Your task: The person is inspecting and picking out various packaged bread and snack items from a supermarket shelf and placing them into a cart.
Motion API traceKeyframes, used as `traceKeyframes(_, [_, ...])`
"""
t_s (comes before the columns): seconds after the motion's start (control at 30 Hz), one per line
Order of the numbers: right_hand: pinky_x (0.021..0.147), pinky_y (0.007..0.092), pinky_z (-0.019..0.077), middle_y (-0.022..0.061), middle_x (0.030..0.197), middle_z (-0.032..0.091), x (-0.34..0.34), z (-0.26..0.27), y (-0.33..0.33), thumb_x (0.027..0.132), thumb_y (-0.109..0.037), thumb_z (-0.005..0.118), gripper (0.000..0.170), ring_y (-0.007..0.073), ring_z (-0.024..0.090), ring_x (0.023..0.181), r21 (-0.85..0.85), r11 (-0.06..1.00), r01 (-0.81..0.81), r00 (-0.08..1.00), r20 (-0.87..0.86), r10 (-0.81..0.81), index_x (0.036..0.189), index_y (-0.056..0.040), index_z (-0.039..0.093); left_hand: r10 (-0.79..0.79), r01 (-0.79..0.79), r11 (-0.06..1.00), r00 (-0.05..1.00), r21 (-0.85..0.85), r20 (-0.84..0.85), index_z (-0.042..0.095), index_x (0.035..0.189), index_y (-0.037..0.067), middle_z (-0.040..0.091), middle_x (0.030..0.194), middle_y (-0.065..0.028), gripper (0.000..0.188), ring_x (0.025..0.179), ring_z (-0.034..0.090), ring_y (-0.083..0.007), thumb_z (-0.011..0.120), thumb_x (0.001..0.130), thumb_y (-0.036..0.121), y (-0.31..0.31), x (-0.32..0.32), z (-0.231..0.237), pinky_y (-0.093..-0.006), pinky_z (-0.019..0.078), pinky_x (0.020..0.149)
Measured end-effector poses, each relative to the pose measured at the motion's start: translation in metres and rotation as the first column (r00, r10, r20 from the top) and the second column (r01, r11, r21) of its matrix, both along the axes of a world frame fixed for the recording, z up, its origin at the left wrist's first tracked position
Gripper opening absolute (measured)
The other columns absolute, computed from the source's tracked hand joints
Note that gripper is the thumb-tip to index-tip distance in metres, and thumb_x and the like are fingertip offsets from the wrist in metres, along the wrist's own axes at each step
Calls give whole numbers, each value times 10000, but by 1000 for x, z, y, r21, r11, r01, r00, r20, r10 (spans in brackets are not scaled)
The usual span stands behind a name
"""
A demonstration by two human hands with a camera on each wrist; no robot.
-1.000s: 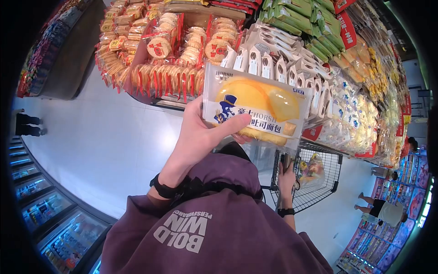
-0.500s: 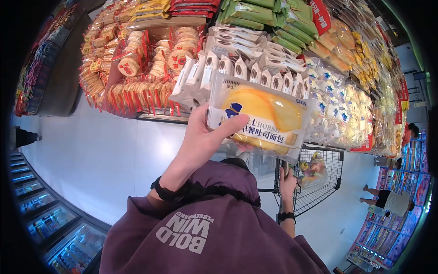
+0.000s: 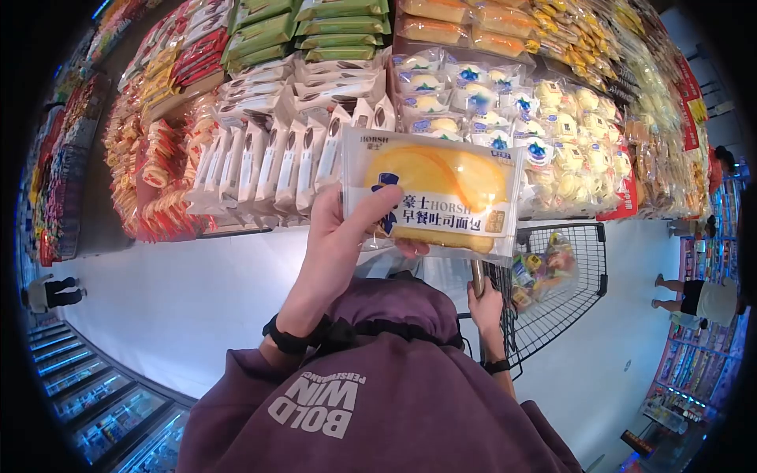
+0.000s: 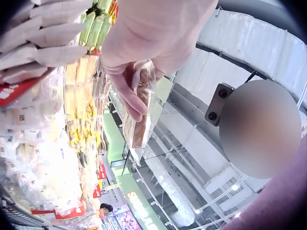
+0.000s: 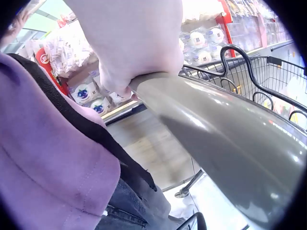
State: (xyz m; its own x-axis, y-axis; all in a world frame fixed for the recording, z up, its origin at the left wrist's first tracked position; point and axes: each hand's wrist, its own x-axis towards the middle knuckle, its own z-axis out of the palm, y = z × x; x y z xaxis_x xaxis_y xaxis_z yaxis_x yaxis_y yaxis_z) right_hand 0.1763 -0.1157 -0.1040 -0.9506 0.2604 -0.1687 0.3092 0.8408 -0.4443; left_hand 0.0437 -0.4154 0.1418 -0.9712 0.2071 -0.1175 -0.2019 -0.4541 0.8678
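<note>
In the head view my left hand holds a clear packet of sliced bread in front of the display, thumb across its printed front and fingers behind. The left wrist view shows the packet edge-on, with fingers along one side. My right hand grips the handle of a black wire shopping cart. From the right wrist, that thick grey handle runs out from under the curled hand. Several colourful packages lie inside the cart.
Sloping shelves ahead carry white upright packs, green packs and clear bags of round buns. Glass-topped freezers line the left behind me. People stand farther off, one at the right, another at the left.
The display has slid leftward in the head view, bringing more bun bags in front of me. The bread packet stays in my left hand, and my right stays on the cart handle.
</note>
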Motion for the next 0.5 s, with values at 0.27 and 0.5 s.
traceKeyframes(0.27, [610, 533, 481, 270, 679, 620, -1, -3, 53, 875, -240, 616, 239, 467, 622, 686, -89, 996, 6, 1000, 21, -4, 950, -19, 565, 13, -13, 1000, 1000, -10, 3, 525, 1122, -87, 688, 862, -204, 301, 625, 690, -300, 515, 959, 165, 70, -10, 0, -332, 541, 500])
traceKeyframes(0.5, [634, 542, 479, 265, 691, 622, -2, -2, 90, 877, -262, 614, 250, 470, 621, 705, -51, 999, -10, 998, 56, 13, 950, -31, 548, 64, -63, 998, 998, -16, 28, 532, 1129, -76, 690, 872, -195, 306, 634, 693, -293, 527, 953, 174, 103, -8, -7, -328, 543, 505])
